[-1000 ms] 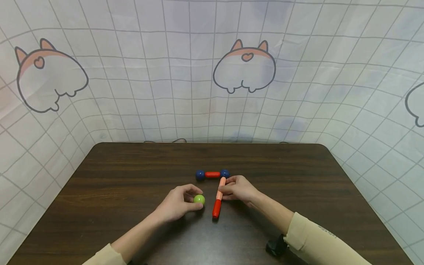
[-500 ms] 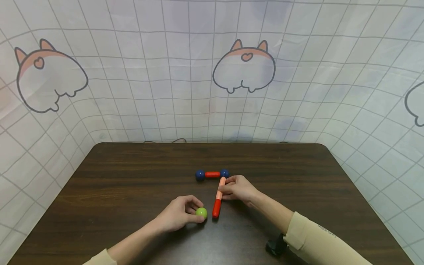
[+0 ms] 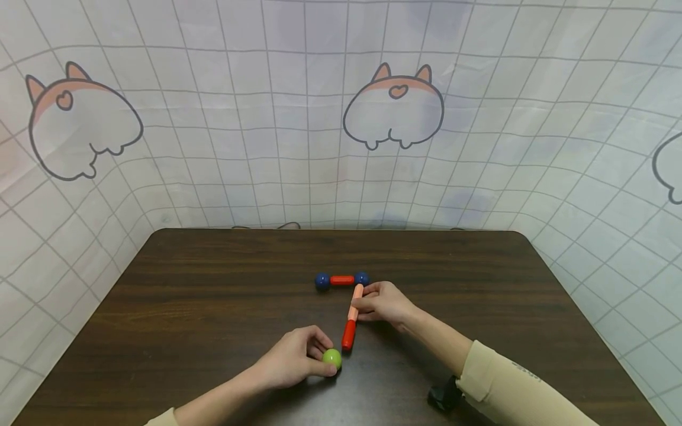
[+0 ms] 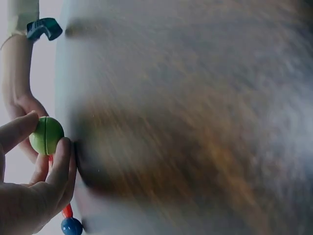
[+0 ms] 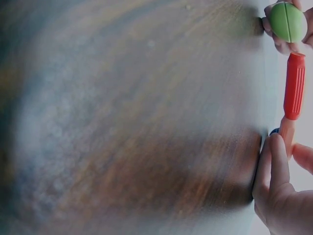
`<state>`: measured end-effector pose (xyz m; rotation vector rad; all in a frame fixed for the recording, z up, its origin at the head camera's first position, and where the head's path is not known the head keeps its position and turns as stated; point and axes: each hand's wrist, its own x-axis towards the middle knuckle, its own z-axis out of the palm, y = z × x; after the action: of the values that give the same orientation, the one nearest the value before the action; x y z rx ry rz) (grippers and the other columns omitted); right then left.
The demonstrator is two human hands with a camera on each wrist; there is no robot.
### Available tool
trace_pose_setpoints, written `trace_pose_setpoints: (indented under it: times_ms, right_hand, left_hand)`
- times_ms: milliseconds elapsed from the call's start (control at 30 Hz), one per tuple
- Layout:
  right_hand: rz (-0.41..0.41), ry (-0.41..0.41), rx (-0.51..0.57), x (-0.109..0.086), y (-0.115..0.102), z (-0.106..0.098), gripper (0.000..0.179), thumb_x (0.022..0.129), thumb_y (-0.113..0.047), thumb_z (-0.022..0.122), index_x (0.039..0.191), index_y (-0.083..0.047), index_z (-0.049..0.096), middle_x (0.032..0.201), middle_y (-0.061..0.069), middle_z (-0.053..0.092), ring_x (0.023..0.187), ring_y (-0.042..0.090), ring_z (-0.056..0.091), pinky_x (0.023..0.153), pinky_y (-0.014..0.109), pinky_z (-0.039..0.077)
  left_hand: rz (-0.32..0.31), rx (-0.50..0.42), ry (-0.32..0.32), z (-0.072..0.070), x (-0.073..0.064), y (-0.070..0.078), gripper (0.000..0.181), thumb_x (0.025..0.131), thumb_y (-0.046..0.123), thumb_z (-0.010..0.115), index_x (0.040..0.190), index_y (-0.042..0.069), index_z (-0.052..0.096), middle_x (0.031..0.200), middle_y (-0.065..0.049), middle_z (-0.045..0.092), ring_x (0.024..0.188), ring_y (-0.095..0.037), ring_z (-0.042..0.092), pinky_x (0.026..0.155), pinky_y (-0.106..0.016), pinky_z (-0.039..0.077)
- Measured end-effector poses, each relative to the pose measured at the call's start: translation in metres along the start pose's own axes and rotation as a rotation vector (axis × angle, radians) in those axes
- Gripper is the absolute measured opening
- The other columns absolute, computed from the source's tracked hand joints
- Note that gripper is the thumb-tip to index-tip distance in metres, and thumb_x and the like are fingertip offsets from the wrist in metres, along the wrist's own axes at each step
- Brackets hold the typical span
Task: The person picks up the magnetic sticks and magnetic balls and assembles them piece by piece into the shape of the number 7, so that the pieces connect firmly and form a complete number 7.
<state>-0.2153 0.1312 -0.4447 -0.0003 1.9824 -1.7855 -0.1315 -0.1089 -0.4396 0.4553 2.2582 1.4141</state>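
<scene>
Between thumb and fingers, my left hand (image 3: 295, 358) pinches a green ball (image 3: 332, 359), just left of and nearer than the free end of a red rod (image 3: 348, 335). In the left wrist view a seam runs round the green ball (image 4: 46, 135). My right hand (image 3: 388, 306) pinches a light orange rod (image 3: 354, 310), whose near end joins the red rod (image 5: 294, 85). The orange rod's far end meets a blue ball (image 3: 361, 278). From that ball a short red rod (image 3: 342, 280) runs left to another blue ball (image 3: 322, 281).
The dark wooden table (image 3: 213, 266) carries all the pieces. A black object (image 3: 444, 396) sits by the right sleeve. Behind the table hangs a white gridded cloth (image 3: 298, 118) with cartoon drawings.
My left hand has brought the green ball nearer to me and slightly right, from beside the rods to close by the red rod's near end. The right hand stays in place.
</scene>
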Motion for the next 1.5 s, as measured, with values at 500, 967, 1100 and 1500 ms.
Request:
trace_pose_setpoints:
  times_ms: [500, 967, 1100, 1500]
  right_hand:
    - [-0.013, -0.013, 0.019, 0.002, 0.001, 0.001, 0.038, 0.097, 0.001, 0.069, 0.126, 0.017, 0.05, 0.097, 0.017, 0.071, 0.083, 0.02, 0.072, 0.081, 0.037, 0.059]
    - [-0.018, -0.01, 0.017, 0.001, 0.002, 0.0, 0.04, 0.096, 0.0, 0.069, 0.126, 0.016, 0.049, 0.1, 0.019, 0.07, 0.084, 0.021, 0.072, 0.081, 0.038, 0.059]
    - [-0.019, -0.007, 0.015, 0.001, 0.002, 0.0, 0.039, 0.096, 0.0, 0.07, 0.126, 0.016, 0.049, 0.099, 0.018, 0.07, 0.083, 0.021, 0.072, 0.08, 0.038, 0.059]
    - [-0.017, -0.008, 0.006, 0.0, 0.002, 0.0, 0.04, 0.096, 0.001, 0.07, 0.126, 0.016, 0.049, 0.099, 0.019, 0.07, 0.083, 0.021, 0.072, 0.08, 0.037, 0.059]
  left_hand:
    - [0.032, -0.022, 0.0, 0.006, 0.005, 0.003, 0.038, 0.083, 0.013, 0.088, 0.104, 0.007, 0.058, 0.095, -0.002, 0.064, 0.088, -0.018, 0.062, 0.077, -0.031, 0.051]
    - [0.093, -0.001, 0.0, 0.009, 0.008, 0.003, 0.042, 0.081, 0.01, 0.089, 0.108, 0.006, 0.058, 0.095, -0.003, 0.065, 0.089, -0.02, 0.064, 0.076, -0.026, 0.053]
    - [0.12, 0.047, -0.004, 0.011, 0.009, 0.001, 0.041, 0.08, 0.011, 0.09, 0.106, 0.007, 0.058, 0.093, 0.0, 0.065, 0.087, -0.018, 0.063, 0.075, -0.025, 0.053]
    - [0.113, 0.023, -0.007, 0.011, 0.009, 0.002, 0.034, 0.085, 0.012, 0.086, 0.106, 0.009, 0.06, 0.093, 0.001, 0.066, 0.085, -0.016, 0.064, 0.077, -0.027, 0.053]
